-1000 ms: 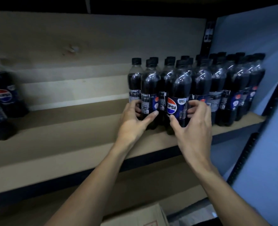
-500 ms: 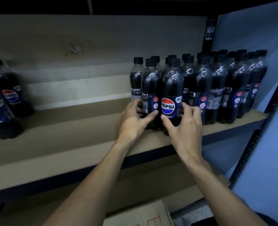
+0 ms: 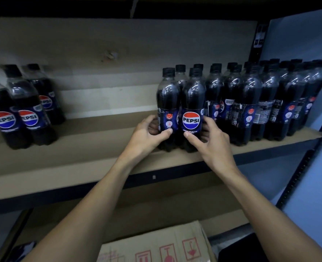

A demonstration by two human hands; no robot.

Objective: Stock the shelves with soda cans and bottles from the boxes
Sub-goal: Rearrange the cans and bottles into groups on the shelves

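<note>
Two bottles stand upright at the left end of the block of bottles (image 3: 269,103) that fills the right part of the shelf (image 3: 80,156), and each one is in a hand. The left hand (image 3: 147,132) grasps the left bottle (image 3: 167,103) low on its label, with the thumb across the front and the fingers curled round the far side, mostly hidden. The right hand (image 3: 214,142) grasps the logo bottle (image 3: 192,99) the same way, with the thumb just under the round logo and the fingers tucked in on the side facing the block. The two bottles touch each other near the shelf's front edge. The logo bottle is just beside the block; whether it touches cannot be told. Their bases seem to rest on the board, though the shadow there makes it uncertain.

These bottles look full and capped, so they are probably heavy for their size and firm under a squeeze. The plastic is glossy and likely slick on the bare shoulder, so the label band should give a surer hold. Tall and narrow, they would tip if pushed up high. A low grip and a slide along the board suits them best, taking care not to knock the neighbours.

Well to the left of the block stands a smaller group of bottles (image 3: 24,118). Below the block, nearer the person, lies a cardboard box (image 3: 156,246) with red handling marks.
</note>
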